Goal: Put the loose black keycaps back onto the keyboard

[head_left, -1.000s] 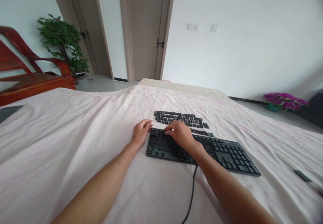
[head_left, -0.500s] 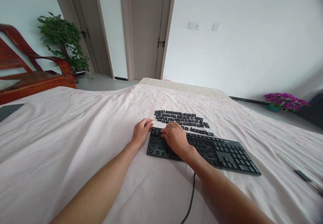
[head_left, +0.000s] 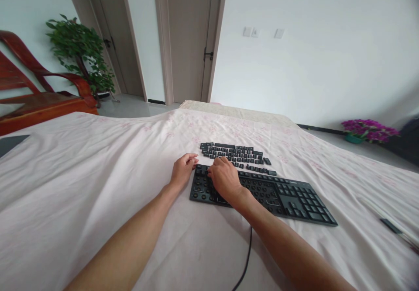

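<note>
R hand (head_left: 225, 178): fingers curling down onto kbd (head_left: 281, 192) left section; pinching anything or not, can't tell.
L hand (head_left: 182, 171): loosely curled, contents not visible, resting on sheet (head_left: 98, 173) at kbd's far-left corner.
Also: loose keycaps (head_left: 235, 153) lying in rows just beyond both hands' fingertips.
Step, prob.: working bare key sockets; next move calling for fine fingertip aim.

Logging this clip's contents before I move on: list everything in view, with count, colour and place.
keyboard: one, black, on the sheet, keycaps missing on its left part
loose keycaps: many, black, in rows just beyond the keyboard
cable: one, black, from the keyboard's near edge toward the camera
sheet: one, pale pink, covering the surface
wooden seat: one, red-brown, far left
plant: one, green, beside the doors
doors: two, beige, back wall
flowers: one pot, purple, floor at right
left hand: curled at the keyboard's far left corner
right hand: on the keyboard's left part
</note>
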Action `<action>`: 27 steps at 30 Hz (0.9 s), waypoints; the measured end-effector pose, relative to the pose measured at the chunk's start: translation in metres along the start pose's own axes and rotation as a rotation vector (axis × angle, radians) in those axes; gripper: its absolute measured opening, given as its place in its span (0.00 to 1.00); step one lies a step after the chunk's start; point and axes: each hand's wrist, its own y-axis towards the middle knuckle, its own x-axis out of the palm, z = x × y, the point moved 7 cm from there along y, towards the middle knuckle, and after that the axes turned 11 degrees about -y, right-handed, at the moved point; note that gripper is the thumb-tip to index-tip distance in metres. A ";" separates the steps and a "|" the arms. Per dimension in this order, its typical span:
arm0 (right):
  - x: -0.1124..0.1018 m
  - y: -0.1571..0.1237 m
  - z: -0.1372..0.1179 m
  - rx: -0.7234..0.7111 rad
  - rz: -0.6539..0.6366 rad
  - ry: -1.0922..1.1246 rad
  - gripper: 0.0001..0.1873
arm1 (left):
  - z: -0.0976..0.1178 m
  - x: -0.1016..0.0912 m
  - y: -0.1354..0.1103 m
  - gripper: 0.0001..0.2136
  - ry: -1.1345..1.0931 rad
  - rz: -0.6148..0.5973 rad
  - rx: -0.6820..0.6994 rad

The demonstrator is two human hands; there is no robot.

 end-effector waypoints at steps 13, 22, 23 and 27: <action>-0.001 -0.002 -0.011 -0.065 -0.030 -0.067 0.14 | -0.004 0.000 0.002 0.12 0.013 -0.002 0.012; 0.002 -0.015 -0.030 -0.110 -0.042 -0.099 0.13 | -0.003 -0.001 0.001 0.13 0.042 -0.006 0.025; 0.001 -0.016 -0.031 -0.116 -0.049 -0.100 0.14 | -0.003 -0.001 0.001 0.13 0.049 -0.006 0.025; -0.004 -0.015 -0.025 -0.152 -0.075 -0.078 0.13 | -0.003 0.000 0.001 0.13 0.040 -0.013 0.026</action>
